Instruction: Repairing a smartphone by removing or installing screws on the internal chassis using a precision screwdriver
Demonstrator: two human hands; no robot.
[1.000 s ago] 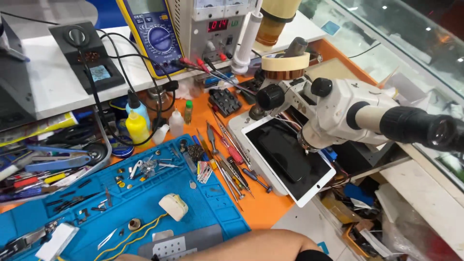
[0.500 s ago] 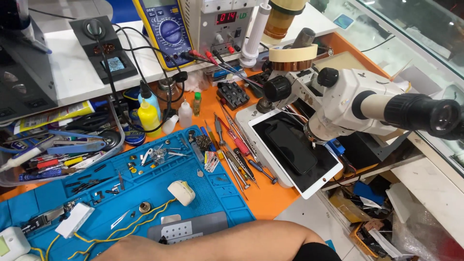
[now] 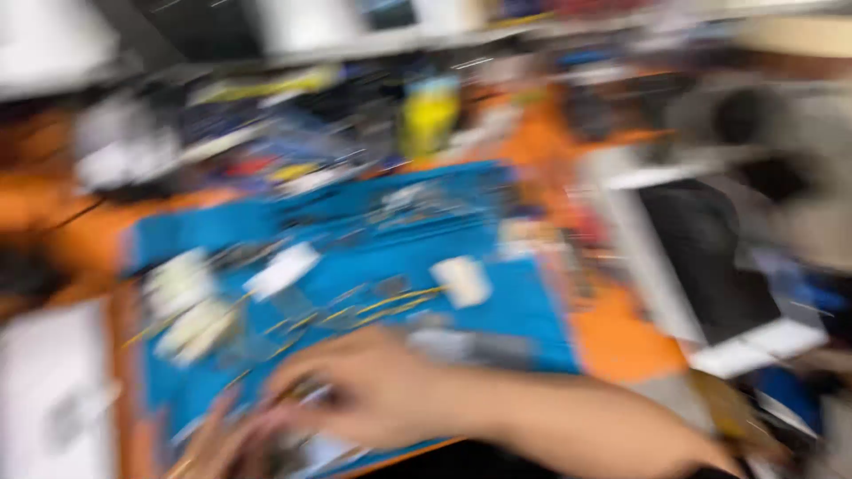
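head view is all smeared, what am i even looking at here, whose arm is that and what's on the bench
The picture comes from a camera worn on a person's head, looking down at their workbench. It is blurred because the head was moving.

The arm reaching in from the lower right is the wearer's own. Its hand rests at the near edge of a blue mat; which hand it is, and whether it grips anything, the blur hides.

On the mat lie small white pieces and thin yellow strips. To the right lies a white tablet with a dark screen, on an orange surface. Behind the mat stands a yellow bottle.
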